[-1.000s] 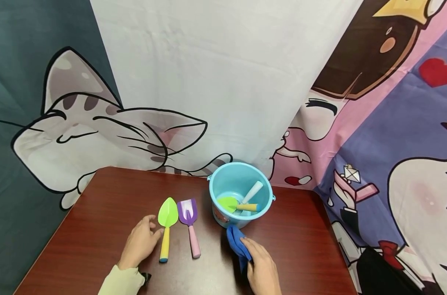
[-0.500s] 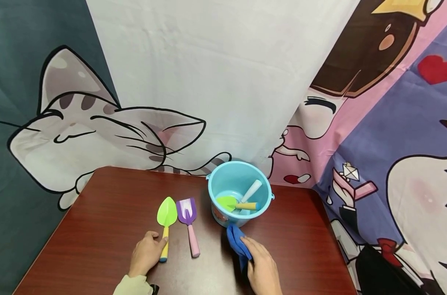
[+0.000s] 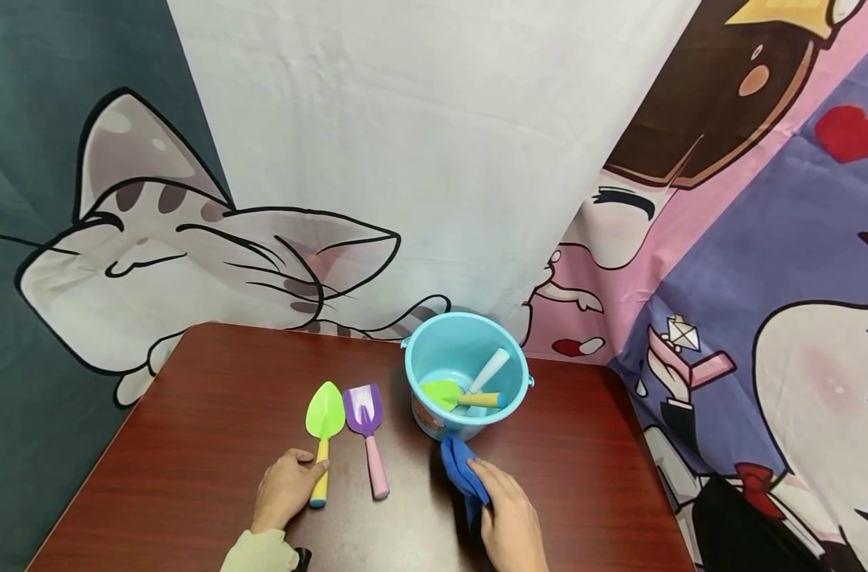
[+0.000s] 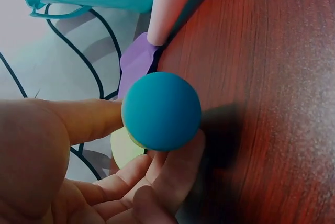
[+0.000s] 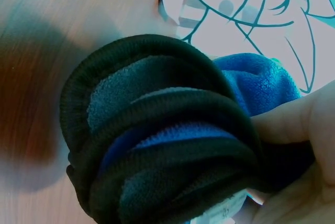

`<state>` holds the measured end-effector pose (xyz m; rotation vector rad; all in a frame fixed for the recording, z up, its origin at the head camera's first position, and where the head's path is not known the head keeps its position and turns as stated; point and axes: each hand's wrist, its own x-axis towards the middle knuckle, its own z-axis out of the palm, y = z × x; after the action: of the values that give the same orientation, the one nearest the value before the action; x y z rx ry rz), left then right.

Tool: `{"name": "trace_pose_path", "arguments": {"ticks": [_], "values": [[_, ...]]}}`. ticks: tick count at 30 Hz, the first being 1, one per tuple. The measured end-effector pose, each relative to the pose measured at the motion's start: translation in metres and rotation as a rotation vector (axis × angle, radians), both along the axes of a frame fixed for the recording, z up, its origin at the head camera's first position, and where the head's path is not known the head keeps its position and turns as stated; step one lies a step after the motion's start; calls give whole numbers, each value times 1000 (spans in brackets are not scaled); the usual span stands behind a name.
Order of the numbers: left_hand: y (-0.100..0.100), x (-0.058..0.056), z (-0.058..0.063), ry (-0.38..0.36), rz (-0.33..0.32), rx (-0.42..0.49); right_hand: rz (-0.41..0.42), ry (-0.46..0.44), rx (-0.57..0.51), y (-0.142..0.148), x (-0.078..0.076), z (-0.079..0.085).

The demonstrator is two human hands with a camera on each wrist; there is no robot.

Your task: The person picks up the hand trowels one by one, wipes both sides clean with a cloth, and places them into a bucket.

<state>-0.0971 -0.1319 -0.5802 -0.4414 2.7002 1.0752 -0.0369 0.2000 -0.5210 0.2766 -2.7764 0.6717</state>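
My left hand (image 3: 285, 486) pinches the yellow handle of a toy trowel (image 3: 326, 411) between thumb and fingers. The trowel's green blade points away from me, and its blue handle end faces the left wrist camera. Just right of it lies a purple toy shovel (image 3: 365, 409) with a pink handle. A folded blue cloth (image 3: 464, 474) is gripped by my right hand (image 3: 511, 520), near the front of the light blue bucket (image 3: 414, 361). The right wrist view shows the cloth's stacked folds, thumb on one side.
Inside the bucket lie another green trowel (image 3: 441, 393) with a yellow handle and a tool with a white handle (image 3: 490, 370). The brown table (image 3: 219, 413) ends against a printed curtain (image 3: 434, 159) at the back.
My left hand has come down and right from beside the green trowel's blade and taken hold of its handle. The right hand and cloth have stayed in place.
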Motion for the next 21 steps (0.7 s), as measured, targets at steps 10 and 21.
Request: {"name": "trace_pose_path", "arguments": {"ticks": [10,21], "values": [[-4,-4,2,-15,-32,103,1,-4,-3,1,0,-1],[-13,2,10,8,35,227,-10,-12,-2,0,1,1]]}}
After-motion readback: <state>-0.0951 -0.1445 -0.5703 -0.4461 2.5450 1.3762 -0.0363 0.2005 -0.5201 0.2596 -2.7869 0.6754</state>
